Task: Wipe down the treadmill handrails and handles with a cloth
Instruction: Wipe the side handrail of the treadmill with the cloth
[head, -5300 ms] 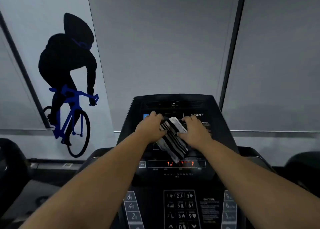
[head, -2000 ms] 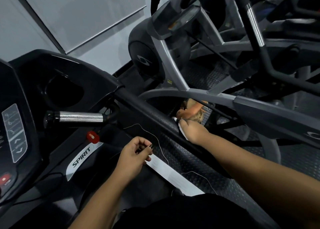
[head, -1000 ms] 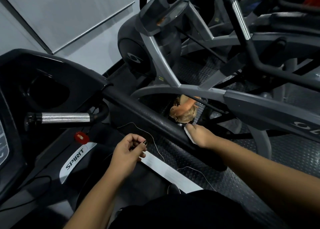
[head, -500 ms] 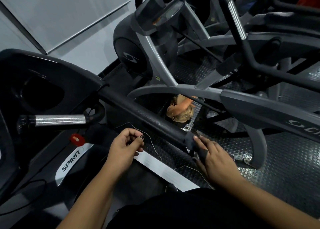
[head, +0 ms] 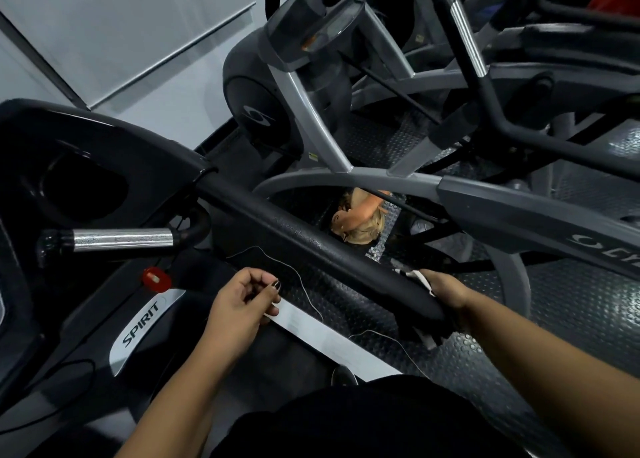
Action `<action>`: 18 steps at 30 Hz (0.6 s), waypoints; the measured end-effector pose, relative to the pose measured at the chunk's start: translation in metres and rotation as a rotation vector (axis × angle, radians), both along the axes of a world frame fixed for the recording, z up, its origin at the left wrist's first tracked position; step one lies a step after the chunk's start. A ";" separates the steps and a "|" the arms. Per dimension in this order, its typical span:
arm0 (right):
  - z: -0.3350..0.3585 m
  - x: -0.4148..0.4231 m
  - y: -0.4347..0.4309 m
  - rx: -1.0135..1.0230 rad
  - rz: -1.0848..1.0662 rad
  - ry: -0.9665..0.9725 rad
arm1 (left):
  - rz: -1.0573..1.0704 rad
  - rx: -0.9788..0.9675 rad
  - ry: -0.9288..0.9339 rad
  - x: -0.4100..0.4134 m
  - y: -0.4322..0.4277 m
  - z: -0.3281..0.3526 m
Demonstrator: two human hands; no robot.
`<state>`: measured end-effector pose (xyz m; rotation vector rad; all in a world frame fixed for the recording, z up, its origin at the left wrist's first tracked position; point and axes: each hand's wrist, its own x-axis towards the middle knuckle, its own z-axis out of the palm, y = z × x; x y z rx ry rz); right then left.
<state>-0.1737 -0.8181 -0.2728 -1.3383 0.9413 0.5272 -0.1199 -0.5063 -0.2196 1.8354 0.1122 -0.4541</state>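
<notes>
Down at the near end of the treadmill's black padded handrail (head: 311,246), the right hand (head: 446,291) reaches over from the right and clamps a cloth (head: 423,279) around the bar. Its fingers are hidden behind the rail; a white edge of the cloth shows just beside the knuckles, and more of it hangs beneath the bar. The left hand (head: 242,305) hovers to the left of the rail, above the treadmill's side strip, its fingers curled with the thumb at the index fingertip. I cannot tell whether it pinches the thin white cord (head: 258,247) running past it. Further left are a chrome pulse-grip handle (head: 121,241) and a red safety key (head: 156,279). Right of the handrail stands an elliptical trainer (head: 519,211), with a blond doll (head: 360,225) lying on the studded floor mat (head: 571,301) beneath it.
</notes>
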 end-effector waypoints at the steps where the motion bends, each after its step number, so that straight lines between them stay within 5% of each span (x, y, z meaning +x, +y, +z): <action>1: 0.000 -0.004 0.000 0.049 -0.102 0.012 | -0.001 -0.003 0.001 0.001 0.000 0.000; 4: 0.001 -0.022 0.011 0.274 -0.328 0.004 | -0.008 -0.001 -0.002 0.005 0.002 -0.001; 9: -0.005 -0.039 0.021 0.043 -0.464 0.045 | -0.028 -0.005 0.002 0.012 0.000 -0.002; 14: 0.006 -0.053 0.034 -0.522 -0.096 -0.210 | -0.069 -0.008 0.000 0.017 -0.005 -0.001; 16: 0.007 -0.058 0.039 -0.685 0.138 -0.393 | -0.074 -0.013 0.000 0.019 -0.005 -0.001; 18: 0.003 -0.065 0.040 -0.845 0.442 -0.372 | -0.076 -0.012 -0.002 0.021 -0.005 0.000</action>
